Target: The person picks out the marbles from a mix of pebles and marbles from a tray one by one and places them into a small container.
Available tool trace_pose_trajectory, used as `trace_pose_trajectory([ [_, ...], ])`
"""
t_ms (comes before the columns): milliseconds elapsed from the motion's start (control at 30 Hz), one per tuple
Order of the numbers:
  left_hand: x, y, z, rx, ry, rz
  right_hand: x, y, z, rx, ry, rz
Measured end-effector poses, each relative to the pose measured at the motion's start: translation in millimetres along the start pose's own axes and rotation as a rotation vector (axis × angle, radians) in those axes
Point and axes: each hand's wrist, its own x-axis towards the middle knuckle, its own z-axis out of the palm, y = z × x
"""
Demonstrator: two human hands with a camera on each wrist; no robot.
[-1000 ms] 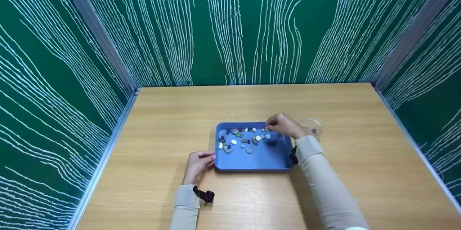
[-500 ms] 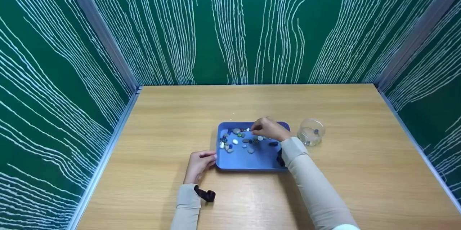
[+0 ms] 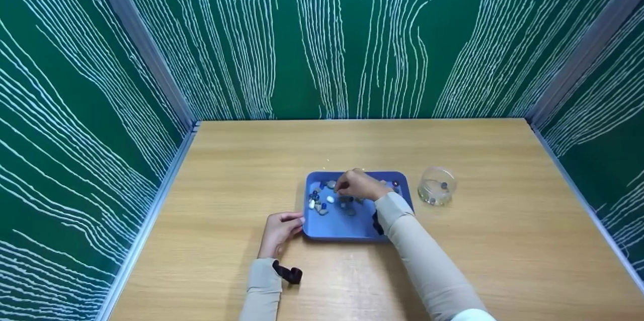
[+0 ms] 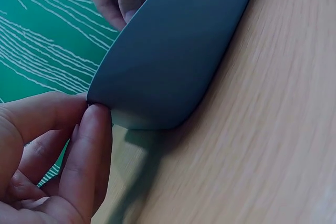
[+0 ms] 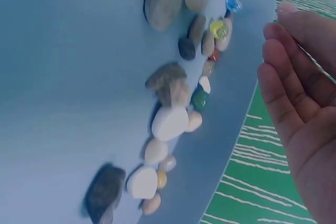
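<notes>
Green walls point(image 3: 455, 9) streaked with white lines rose on three sides, with grey posts point(image 3: 146, 44) at the corners. Between them lay the pale wood desk point(image 3: 241, 170). On it sat the blue tray point(image 3: 337, 230). Beige sleeves point(image 3: 427, 260) reached in from the near side, the right one passing over the right part of the tray.

The hands were apart. The left hand point(image 3: 276, 233) pinched the tray's rim by its near left corner, as it had in both earlier frames. The right hand point(image 3: 359, 184) was over the far half of the tray, fingers bent, tips close to the thumb; the view there was poor, and I could not tell whether anything was between them. It had moved leftward from the far right, where it was a second earlier.

The clear cup point(image 3: 428, 185) stood just right of the tray, dark stones inside; it showed whole, where a second earlier the right arm had partly hidden it. A black strap point(image 3: 289, 274) hung at the left cuff.

The tray's stones lay mostly along its far and left sides. Among them, in the right wrist view, were a grey stone point(image 5: 163, 3), a white stone point(image 5: 170, 123), then smaller green point(image 5: 199, 98), yellow point(image 5: 219, 29) and blue point(image 5: 234, 4) ones. White specks point(image 3: 327, 160) dotted the desk beyond the tray.
</notes>
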Motion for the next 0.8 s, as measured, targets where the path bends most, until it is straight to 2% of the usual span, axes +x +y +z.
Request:
trace_pose_trajectory([
  [133,-0.1,-1.0,-0.6,0.001,-0.007,0.0,5.3,-4.3,5.8,-0.021,-0.02,-0.012],
  [267,0.1,-2.3,-1.1,0.003,-0.002,0.002,10.8,-9.7,10.8,-0.068,-0.014,-0.08],
  [500,-3.7,-1.4,-2.2,-0.031,-0.039,0.067,18.3,-16.5,16.8,-0.13,-0.009,-0.148],
  [633,-2.3,-1.0,0.1,-0.012,-0.001,0.02,22.3,-17.4,20.8,-0.146,-0.029,-0.155],
  [800,1.0,-2.0,0.4,-0.014,0.007,-0.007,26.3,-18.1,24.8,-0.149,-0.043,-0.147],
])
